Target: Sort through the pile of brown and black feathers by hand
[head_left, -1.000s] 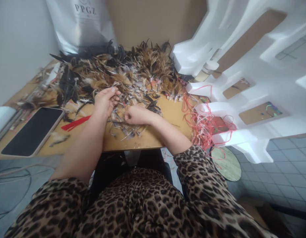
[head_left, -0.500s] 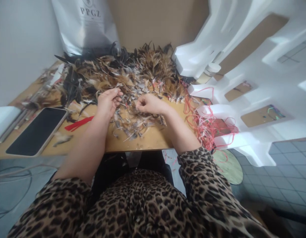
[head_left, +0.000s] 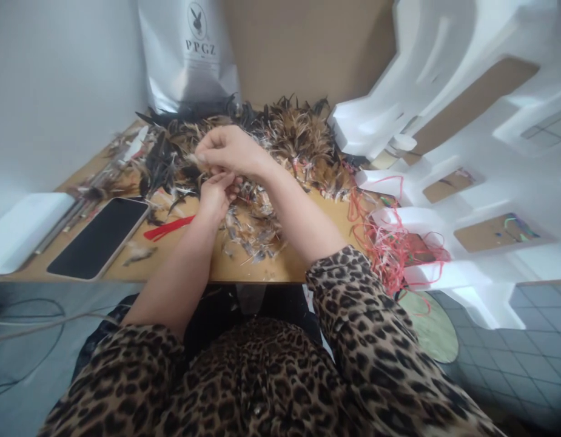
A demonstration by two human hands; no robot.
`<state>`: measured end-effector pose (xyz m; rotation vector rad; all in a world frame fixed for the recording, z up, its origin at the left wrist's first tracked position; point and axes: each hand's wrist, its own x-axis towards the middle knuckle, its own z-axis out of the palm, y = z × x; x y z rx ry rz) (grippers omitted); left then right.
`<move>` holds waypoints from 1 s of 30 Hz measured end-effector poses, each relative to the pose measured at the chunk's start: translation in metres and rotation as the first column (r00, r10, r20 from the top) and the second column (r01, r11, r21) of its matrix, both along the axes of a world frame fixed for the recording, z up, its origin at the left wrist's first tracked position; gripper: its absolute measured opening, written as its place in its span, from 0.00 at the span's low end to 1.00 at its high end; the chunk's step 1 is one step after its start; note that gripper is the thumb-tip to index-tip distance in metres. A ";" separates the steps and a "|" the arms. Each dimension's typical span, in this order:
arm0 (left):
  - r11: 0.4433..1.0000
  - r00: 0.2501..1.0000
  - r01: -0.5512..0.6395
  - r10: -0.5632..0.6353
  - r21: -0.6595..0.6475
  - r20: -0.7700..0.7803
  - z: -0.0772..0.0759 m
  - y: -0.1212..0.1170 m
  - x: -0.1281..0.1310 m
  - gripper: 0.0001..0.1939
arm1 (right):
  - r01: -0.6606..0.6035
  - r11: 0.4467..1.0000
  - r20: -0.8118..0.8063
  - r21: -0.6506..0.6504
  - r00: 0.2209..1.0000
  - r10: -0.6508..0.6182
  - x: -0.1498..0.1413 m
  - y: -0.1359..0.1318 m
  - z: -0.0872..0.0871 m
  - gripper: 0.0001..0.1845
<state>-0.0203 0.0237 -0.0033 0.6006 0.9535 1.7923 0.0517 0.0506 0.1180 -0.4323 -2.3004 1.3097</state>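
Note:
Over a heap of brown and black feathers (head_left: 302, 130) on the wooden table, my right hand (head_left: 232, 150) is closed in a pinch. A pale tuft, apparently a feather (head_left: 192, 159), shows at its fingertips. Just below and nearer to me, my left hand (head_left: 218, 193) has its fingers pressed together. Whatever lies between those fingers is too small to make out. The right wrist crosses above the left fingertips. Loose small grey and brown feathers (head_left: 253, 233) lie on the table beside my left hand, and red strips (head_left: 168, 227) lie left of its wrist.
A dark-screened phone (head_left: 98, 240) and a white box (head_left: 28, 230) sit at the left. Behind the feathers stands a silvery bag (head_left: 189, 67). White foam packaging (head_left: 366, 124) rises at the right, with tangled pink-red ribbon (head_left: 389, 249) by it. The table's front edge (head_left: 257, 280) is close.
My right hand has moved left and up, across and above my left hand. My left hand has shifted a little right and down in view. The whole view has shifted slightly too.

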 end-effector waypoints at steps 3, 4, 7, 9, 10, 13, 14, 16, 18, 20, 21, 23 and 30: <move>1.000 1.000 -0.006 0.006 -0.018 -0.006 0.002 0.001 0.002 0.04 | 0.074 0.997 0.079 -0.003 0.994 -0.074 0.036 0.013 -0.019 0.04; 1.000 1.000 0.001 -0.001 -0.022 -0.015 0.003 0.001 0.003 0.04 | 0.097 0.995 0.129 -0.010 0.987 -0.095 0.050 0.018 -0.026 0.06; 0.999 0.999 0.003 -0.004 -0.041 -0.031 0.005 0.000 0.004 0.07 | 0.236 0.972 0.225 0.019 0.946 -0.234 0.090 0.033 -0.047 0.08; 0.999 0.999 -0.004 0.002 -0.051 -0.038 0.006 -0.001 0.004 0.09 | 0.318 0.944 0.284 0.091 0.900 -0.331 0.111 0.043 -0.058 0.08; 0.999 0.999 -0.004 0.002 -0.053 -0.040 0.007 -0.002 0.004 0.09 | 0.352 0.925 0.289 0.143 0.879 -0.379 0.120 0.047 -0.064 0.08; 0.999 0.997 -0.012 0.008 -0.049 -0.072 0.009 -0.004 0.004 0.09 | 0.461 0.844 0.267 0.275 0.806 -0.528 0.140 0.058 -0.079 0.09; 0.999 0.997 -0.008 0.004 -0.044 -0.083 0.009 -0.004 0.005 0.09 | 0.482 0.822 0.266 0.303 0.786 -0.558 0.145 0.061 -0.084 0.09; 0.999 0.995 0.006 -0.010 -0.046 -0.100 0.009 -0.005 0.006 0.09 | 0.515 0.781 0.277 0.354 0.740 -0.613 0.153 0.064 -0.094 0.10; 0.999 0.992 0.019 -0.024 -0.042 -0.123 0.008 -0.005 0.008 0.08 | 0.504 0.763 0.310 0.405 0.709 -0.633 0.159 0.066 -0.099 0.09; 0.999 0.988 0.031 -0.035 -0.034 -0.148 0.007 -0.005 0.009 0.07 | 0.484 0.750 0.340 0.451 0.683 -0.646 0.165 0.067 -0.101 0.09; 0.999 0.986 0.036 -0.041 -0.031 -0.159 0.007 -0.005 0.010 0.07 | 0.490 0.735 0.346 0.468 0.664 -0.663 0.169 0.068 -0.101 0.09; 0.998 0.983 0.044 -0.050 -0.037 -0.178 0.008 -0.006 0.011 0.06 | 0.536 0.683 0.327 0.496 0.613 -0.719 0.176 0.070 -0.099 0.10; 0.998 0.982 0.028 -0.038 -0.055 -0.185 0.013 -0.009 0.010 0.03 | 0.558 0.653 0.310 0.513 0.589 -0.747 0.195 0.073 -0.089 0.12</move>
